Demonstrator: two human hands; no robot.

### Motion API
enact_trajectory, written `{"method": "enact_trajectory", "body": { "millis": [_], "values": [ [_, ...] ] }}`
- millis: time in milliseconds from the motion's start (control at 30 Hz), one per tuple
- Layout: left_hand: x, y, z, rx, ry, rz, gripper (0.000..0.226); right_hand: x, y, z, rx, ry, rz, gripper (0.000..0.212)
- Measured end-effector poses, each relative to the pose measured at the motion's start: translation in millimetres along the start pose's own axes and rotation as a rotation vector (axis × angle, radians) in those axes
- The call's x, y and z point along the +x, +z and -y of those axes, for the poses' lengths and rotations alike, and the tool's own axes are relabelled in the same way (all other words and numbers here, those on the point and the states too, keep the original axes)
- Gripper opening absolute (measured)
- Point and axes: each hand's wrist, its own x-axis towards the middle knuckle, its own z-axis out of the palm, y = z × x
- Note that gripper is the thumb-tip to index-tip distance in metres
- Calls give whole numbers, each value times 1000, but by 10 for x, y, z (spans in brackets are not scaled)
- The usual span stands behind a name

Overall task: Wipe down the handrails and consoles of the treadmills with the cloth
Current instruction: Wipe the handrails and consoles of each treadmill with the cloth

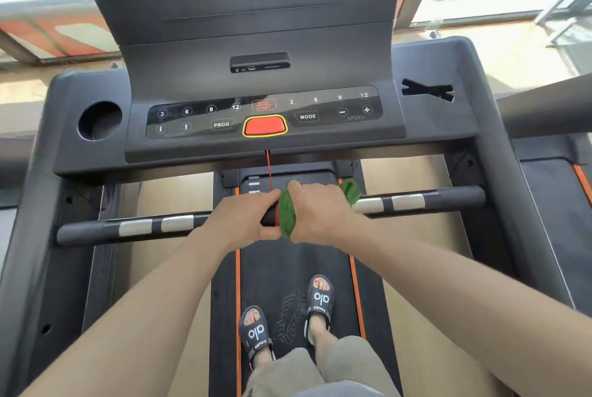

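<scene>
A black front handrail point(455, 198) with silver grip sensors runs across the treadmill below the console point(262, 114). A green cloth point(286, 215) is wrapped around the middle of the bar. My right hand point(320, 214) grips the bar through the cloth, and a loose end of the cloth sticks out past it on the right. My left hand point(240, 220) grips the bare bar right beside the cloth, touching it. The console has number keys, PROG and MODE buttons and a red stop button point(264, 125).
A red safety cord point(269, 169) hangs from the console down to the bar. A round cup holder point(100, 121) sits left of the console. Side handrails point(544, 108) run along both sides. My feet in black slides point(256, 332) stand on the belt.
</scene>
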Motion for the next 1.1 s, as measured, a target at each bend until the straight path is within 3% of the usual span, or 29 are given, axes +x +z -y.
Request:
{"method": "enact_trajectory", "body": {
  "millis": [67,100,200,267,400,467,600,733,833,900,967,1033,1100],
  "values": [
    [8,-10,-4,-8,-6,18,34,-207,295,39,-171,-10,-377,53],
    [10,-13,-14,-9,-10,22,35,-255,395,43,-192,-9,-483,57],
    [13,-8,-15,-7,-22,37,36,-262,433,60,-135,-8,-533,60],
    [9,-9,-13,-12,-32,33,34,-198,204,12,-87,-57,-336,55],
    [-15,-13,-28,3,-12,19,30,176,-294,-496,444,14,526,61],
    [-6,-14,-31,28,-16,11,32,189,-343,-656,546,104,658,60],
    [6,-11,-23,43,-8,6,33,82,-233,-624,351,56,493,39],
    [1,-13,-28,44,7,-4,31,-198,6,-388,-107,48,-78,53],
    [-2,1,-7,13,13,-34,32,-444,261,-59,-163,28,-312,77],
    [-3,2,7,-19,31,-39,39,-568,309,6,-83,-3,-325,96],
    [-12,18,9,-27,35,-26,43,-649,131,-103,66,-52,-219,97],
    [-12,13,10,-9,27,-26,45,-627,-193,-249,344,-21,-10,77],
    [-8,-3,11,-2,21,-26,44,-514,-422,-265,649,137,74,34]
  ]
}}
